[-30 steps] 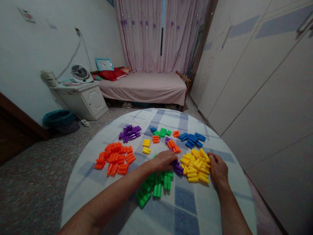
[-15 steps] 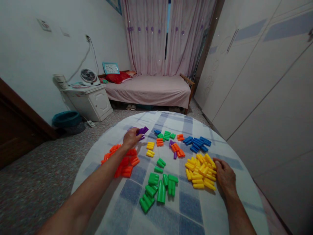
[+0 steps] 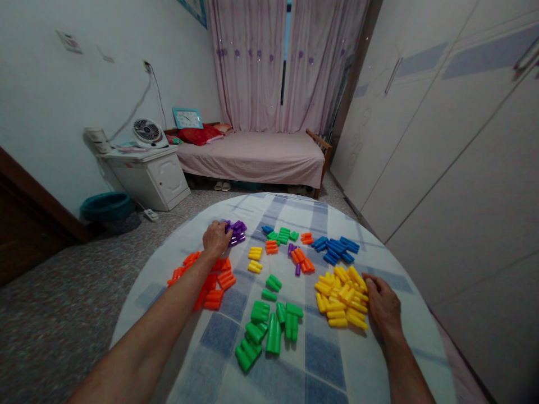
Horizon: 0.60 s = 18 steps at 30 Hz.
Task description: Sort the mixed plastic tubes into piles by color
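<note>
My left hand (image 3: 216,238) is at the left side of a small heap of purple plastic building blocks (image 3: 237,231). Its fingers curl in against the blocks, closed on at least one of them, and partly hide the heap. Beneath my left forearm lies a pile of orange blocks (image 3: 214,297), partly covered. My right hand (image 3: 384,303) rests on the table beside a large pile of yellow blocks (image 3: 343,296). Its fingers are loosely extended along the pile's right edge, with nothing in them.
Green blocks (image 3: 273,334) lie at the near middle, and blue blocks (image 3: 337,248) at the far right. Small mixed groups, including orange blocks (image 3: 302,261) and yellow blocks (image 3: 255,253), sit mid-table. A checked cloth (image 3: 286,381) covers the round table. A bed (image 3: 252,151) stands beyond.
My left hand has drawn slightly left and lower, and the purple block it held up now sits in with the purple heap. My right hand stays beside the yellow pile. The view shifts slightly.
</note>
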Available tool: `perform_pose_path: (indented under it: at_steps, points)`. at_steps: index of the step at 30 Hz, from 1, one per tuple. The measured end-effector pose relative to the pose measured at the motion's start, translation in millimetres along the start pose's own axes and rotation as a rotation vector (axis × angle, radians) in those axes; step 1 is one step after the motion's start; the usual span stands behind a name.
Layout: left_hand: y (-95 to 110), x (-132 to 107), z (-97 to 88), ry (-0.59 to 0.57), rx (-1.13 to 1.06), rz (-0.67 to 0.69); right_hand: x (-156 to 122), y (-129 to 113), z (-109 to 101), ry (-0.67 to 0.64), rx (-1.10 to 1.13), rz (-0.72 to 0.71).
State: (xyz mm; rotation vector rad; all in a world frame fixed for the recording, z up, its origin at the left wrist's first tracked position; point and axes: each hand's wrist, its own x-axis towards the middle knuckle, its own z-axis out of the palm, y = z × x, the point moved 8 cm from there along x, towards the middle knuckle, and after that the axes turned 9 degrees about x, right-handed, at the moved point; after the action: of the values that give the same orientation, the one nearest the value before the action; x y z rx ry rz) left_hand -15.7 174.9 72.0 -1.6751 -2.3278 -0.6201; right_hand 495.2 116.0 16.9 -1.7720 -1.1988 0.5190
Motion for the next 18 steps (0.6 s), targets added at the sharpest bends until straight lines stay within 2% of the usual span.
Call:
perform_pose_path:
  at_steps: [2,4,7,10,12,15,18]
  points:
    - [6.6,-2.5,-4.0,0.026,0.002,0.027,0.3,-1.0,0.3,-0.001,-0.003,-0.011]
    - [22.0,-7.3,-6.5,0.040,-0.008,0.085,1.1,-1.2,1.1,-0.006,-0.007,-0.021]
    - [62.2,-21.1,-2.1,0.003,-0.058,0.247,2.1,0.0,2.0,-0.012,-0.019,-0.024]
    - [110.5,-41.5,11.7,-0.117,-0.121,0.464,2.0,1.8,1.9,-0.013,-0.022,-0.011]
    - [134.1,-53.7,22.7,-0.205,-0.098,0.558,1.4,1.8,1.4,-0.012,-0.016,-0.011]
    - [149.1,-61.5,34.0,-0.262,-0.028,0.568,0.6,0.0,1.1,-0.011,-0.007,-0.032]
    - [150.4,-61.4,38.4,-0.254,-0.009,0.516,0.6,0.4,1.3,-0.007,0.002,-0.035]
